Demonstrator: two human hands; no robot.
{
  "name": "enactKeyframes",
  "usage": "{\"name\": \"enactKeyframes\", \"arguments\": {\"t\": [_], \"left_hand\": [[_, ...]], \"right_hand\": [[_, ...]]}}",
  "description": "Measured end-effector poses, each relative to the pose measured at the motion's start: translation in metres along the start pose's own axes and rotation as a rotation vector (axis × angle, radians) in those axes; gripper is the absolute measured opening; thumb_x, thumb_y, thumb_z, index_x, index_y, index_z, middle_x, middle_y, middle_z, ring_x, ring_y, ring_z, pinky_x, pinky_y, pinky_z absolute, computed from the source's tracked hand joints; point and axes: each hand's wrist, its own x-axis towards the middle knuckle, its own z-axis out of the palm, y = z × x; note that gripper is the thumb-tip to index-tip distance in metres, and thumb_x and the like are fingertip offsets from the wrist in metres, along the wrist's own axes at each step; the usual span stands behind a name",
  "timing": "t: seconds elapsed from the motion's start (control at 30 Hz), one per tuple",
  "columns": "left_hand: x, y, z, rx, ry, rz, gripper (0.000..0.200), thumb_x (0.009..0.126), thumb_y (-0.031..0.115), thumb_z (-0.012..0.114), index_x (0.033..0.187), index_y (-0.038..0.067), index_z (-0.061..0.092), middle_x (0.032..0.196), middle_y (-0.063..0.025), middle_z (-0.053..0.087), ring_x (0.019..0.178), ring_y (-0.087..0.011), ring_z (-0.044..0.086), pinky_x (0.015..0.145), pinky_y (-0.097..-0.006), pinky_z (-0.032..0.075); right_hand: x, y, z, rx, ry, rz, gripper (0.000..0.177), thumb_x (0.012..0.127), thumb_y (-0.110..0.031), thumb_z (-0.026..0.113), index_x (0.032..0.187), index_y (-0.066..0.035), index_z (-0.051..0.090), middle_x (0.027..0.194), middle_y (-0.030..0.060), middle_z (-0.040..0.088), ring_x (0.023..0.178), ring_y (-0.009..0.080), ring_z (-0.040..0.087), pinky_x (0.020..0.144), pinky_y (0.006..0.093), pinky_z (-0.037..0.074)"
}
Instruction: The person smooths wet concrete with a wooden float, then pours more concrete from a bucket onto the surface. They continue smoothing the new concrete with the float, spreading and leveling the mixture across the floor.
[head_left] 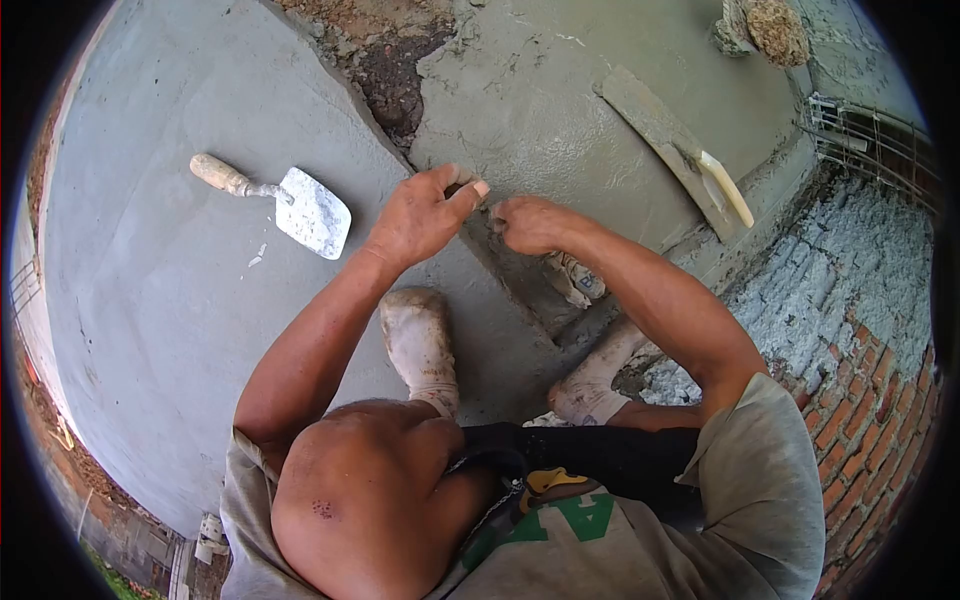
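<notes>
My left hand (425,217) is over the edge of a step in the wet cement, its fingers curled and the thumb pointing right. Just right of it, my right hand (533,224) is closed with the knuckles up. Whatever lies between the fingers of either hand is hidden or too small to make out. A pointing trowel (314,213) with a wooden handle lies on the smooth cement (150,300) to the left. To the right, a long plastering float (660,140) with a pale handle rests on wet cement. A crumpled wrapper (578,280) lies below my right hand.
My cement-stained left foot covering (418,335) stands on the grey slab, the right one (595,380) beside the lower edge. A brick wall (870,410) partly coated in mortar rises at right, with steel rebar (870,140) above. A rough patch of earth (390,75) breaks the cement ahead.
</notes>
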Motion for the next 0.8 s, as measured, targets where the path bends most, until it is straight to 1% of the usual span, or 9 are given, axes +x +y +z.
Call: {"name": "enactKeyframes", "arguments": {"t": [0.07,0.13,0.23,0.3,0.37,0.47,0.57,0.67,0.8], "left_hand": [[0.003,0.003,0.0,0.001,0.008,0.018,0.039,0.094,0.038,0.059,0.104,0.0,0.063,0.086,-0.019,0.064,0.082,-0.027,0.061,0.079,-0.0387,0.047],[0.003,0.001,0.001,-0.003,0.04,0.056,0.04,0.093,0.038,0.059,0.103,0.0,0.063,0.085,-0.0193,0.064,0.082,-0.0275,0.061,0.078,-0.0392,0.047],[0.0,0.006,-0.001,0.008,0.02,0.043,0.04,0.093,0.038,0.059,0.102,-0.001,0.062,0.084,-0.0199,0.063,0.082,-0.028,0.061,0.077,-0.0399,0.047],[-0.003,0.005,0.001,-0.013,0.028,0.047,0.04,0.093,0.038,0.059,0.101,-0.001,0.062,0.084,-0.0201,0.063,0.081,-0.0286,0.061,0.077,-0.0403,0.047],[-0.002,0.002,0.003,-0.005,0.039,0.054,0.039,0.093,0.038,0.059,0.1,-0.001,0.062,0.082,-0.0199,0.062,0.08,-0.0286,0.06,0.076,-0.0404,0.047],[0.002,-0.001,0.004,0.025,0.038,0.055,0.039,0.093,0.038,0.059,0.099,-0.001,0.062,0.08,-0.019,0.062,0.077,-0.0275,0.058,0.075,-0.04,0.047],[0.0,0.003,0.005,0.004,0.036,0.033,0.04,0.093,0.038,0.059,0.097,-0.001,0.061,0.078,-0.0181,0.061,0.074,-0.0266,0.056,0.073,-0.0394,0.046],[0.001,0.008,0.004,0.003,0.061,0.065,0.04,0.093,0.039,0.058,0.096,-0.002,0.061,0.077,-0.0174,0.06,0.072,-0.0261,0.055,0.072,-0.0391,0.046],[-0.001,0.01,0.003,0.031,0.02,0.042,0.039,0.093,0.038,0.058,0.096,-0.001,0.061,0.077,-0.0173,0.06,0.072,-0.0261,0.055,0.071,-0.0394,0.046]], "right_hand": [[0.006,0.03,0.043,-0.227,-0.363,0.061,0.032,0.076,-0.008,0.05,0.097,0.008,0.069,0.107,0.0256,0.066,0.1,0.0391,0.064,0.083,0.0459,0.05],[-0.032,0.013,0.048,-0.275,-0.562,0.03,0.033,0.077,-0.009,0.05,0.097,0.01,0.068,0.106,0.0259,0.067,0.099,0.0388,0.065,0.082,0.0461,0.05],[-0.025,0.032,0.087,-0.233,-0.568,-0.037,0.032,0.075,-0.009,0.05,0.094,0.01,0.069,0.105,0.0259,0.067,0.099,0.0378,0.066,0.082,0.0459,0.05],[0.009,0.036,0.08,-0.189,-0.475,0.082,0.033,0.076,-0.009,0.05,0.097,0.008,0.069,0.106,0.026,0.067,0.1,0.0387,0.065,0.083,0.046,0.05],[0.01,0.009,0.028,-0.109,-0.243,0.132,0.034,0.076,-0.009,0.05,0.098,0.007,0.069,0.106,0.0269,0.066,0.101,0.0402,0.064,0.084,0.0462,0.05],[0.013,0.006,0.007,-0.082,0.022,-0.056,0.035,0.075,-0.008,0.051,0.101,0.007,0.069,0.106,0.0283,0.066,0.101,0.0421,0.063,0.085,0.0468,0.049],[-0.003,0.013,0.022,-0.155,-0.19,-0.057,0.035,0.075,-0.008,0.051,0.101,0.007,0.068,0.105,0.0278,0.066,0.1,0.041,0.064,0.084,0.0463,0.05],[-0.006,0.031,0.069,-0.321,-0.579,-0.054,0.035,0.075,-0.007,0.05,0.101,0.009,0.067,0.104,0.0263,0.067,0.098,0.0391,0.066,0.083,0.0463,0.05],[0.026,0.029,0.047,-0.099,-0.473,0.1,0.034,0.079,-0.005,0.047,0.104,0.009,0.064,0.104,0.0235,0.067,0.095,0.0376,0.066,0.079,0.0444,0.051]]}}
